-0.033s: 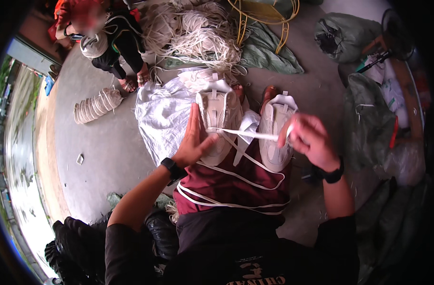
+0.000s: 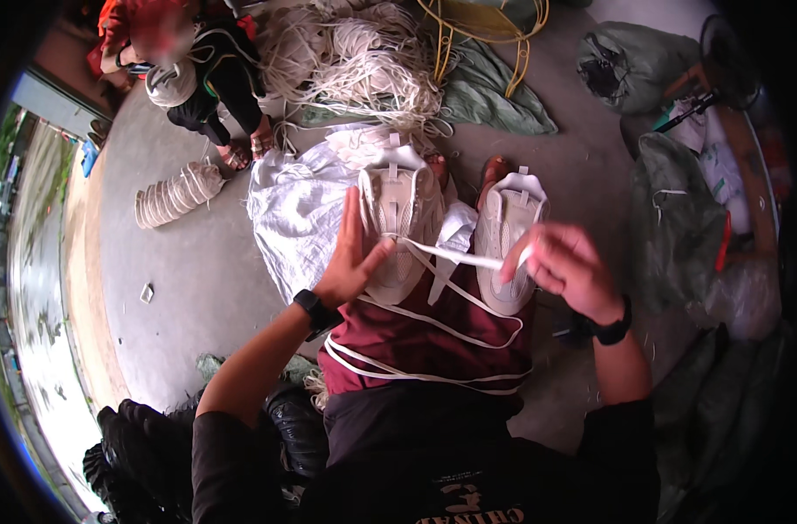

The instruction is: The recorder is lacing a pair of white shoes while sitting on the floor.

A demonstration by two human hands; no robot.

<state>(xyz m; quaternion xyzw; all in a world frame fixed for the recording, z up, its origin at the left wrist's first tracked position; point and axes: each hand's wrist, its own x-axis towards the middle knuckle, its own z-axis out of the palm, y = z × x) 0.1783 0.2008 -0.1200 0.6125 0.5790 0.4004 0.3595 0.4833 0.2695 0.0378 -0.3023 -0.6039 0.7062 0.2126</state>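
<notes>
1. The shoe stands at the far left corner of the lap, toe toward the person.
2. The left hand is spread wide: fingers lie along the shoe's left side, and the thumb reaches over its top, by the lace's exit.
3. The right hand has a narrow grip, pinching the lace between thumb and fingers; it runs nearly straight from the shoe.
4. The second shoe sits at the lap's far right corner, partly behind the right hand.
5. Loose lace loops cross the lap toward its near edge.
6. Beyond the lap's far left corner, a white sheet covers some floor; a cord pile lies farther off.
</notes>
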